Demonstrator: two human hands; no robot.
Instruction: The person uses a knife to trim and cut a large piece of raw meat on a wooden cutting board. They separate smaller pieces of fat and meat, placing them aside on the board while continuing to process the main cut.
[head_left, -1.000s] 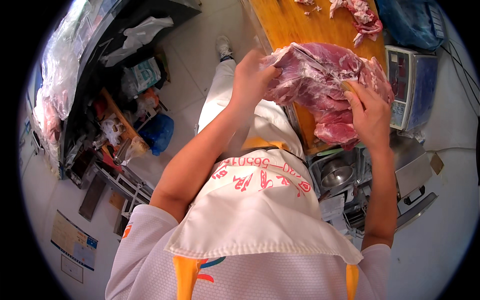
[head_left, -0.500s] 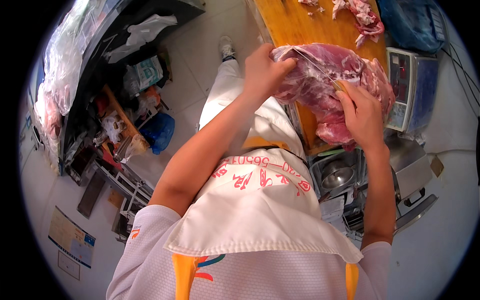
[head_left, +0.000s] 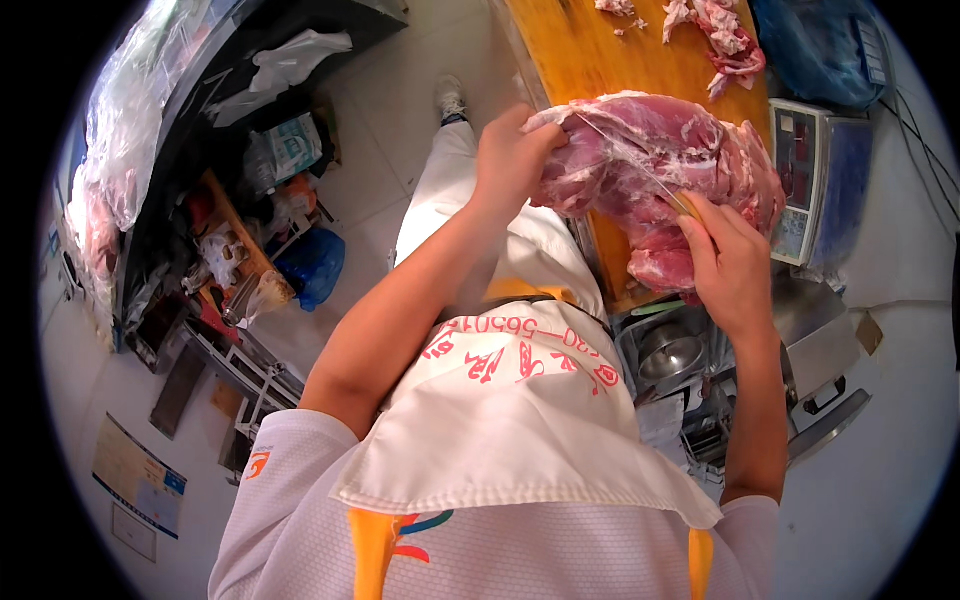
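Note:
A large piece of raw red meat [head_left: 690, 140] with whitish fat and membrane lies over the wooden board, its near left part reaching past the board's edge. My left hand [head_left: 508, 165] is closed on the left end of the meat, thumb on top. In my right hand [head_left: 735, 265] I grip a slim knife [head_left: 682, 203] by its yellowish handle. Its thin blade shows nearly edge-on, slanting up and left across the meat toward my left hand. The fingers of my right hand rest against the meat, and they partly hide the handle.
Pale trimmings [head_left: 735, 45] lie at the far end of the wooden board [head_left: 570, 50]. A scale [head_left: 795, 180] and a blue plastic bag [head_left: 815, 50] are to the right. A metal bowl [head_left: 672, 355] sits below the board. Cluttered shelving [head_left: 235, 250] stands at left.
My left hand has moved slightly nearer and left with its end of the meat. My right hand and the knife have shifted a little nearer and right.

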